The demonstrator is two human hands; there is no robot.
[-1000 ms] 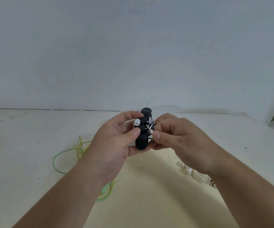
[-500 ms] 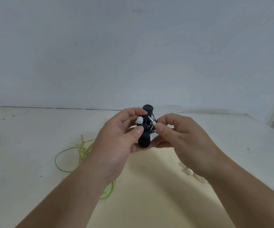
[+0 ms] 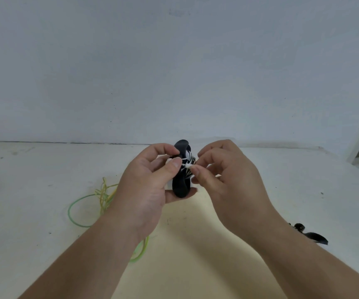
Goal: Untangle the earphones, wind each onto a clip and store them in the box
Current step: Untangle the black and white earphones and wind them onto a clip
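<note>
**Two hands fixing a white earphone cable (image 3: 189,160) on a black clip (image 3: 180,188)**

The left hand (image 3: 150,186) grips the black clip upright above the table (image 3: 23,190), thumb on its front and fingers curled behind. The white earphone cable is wound round the clip's middle. The right hand (image 3: 228,182) pinches the cable's white end between thumb and forefinger, just beside the left thumb. Green-yellow earphones (image 3: 83,210) lie looped on the table beneath the left forearm. A second black clip (image 3: 313,236) lies at right.
</note>
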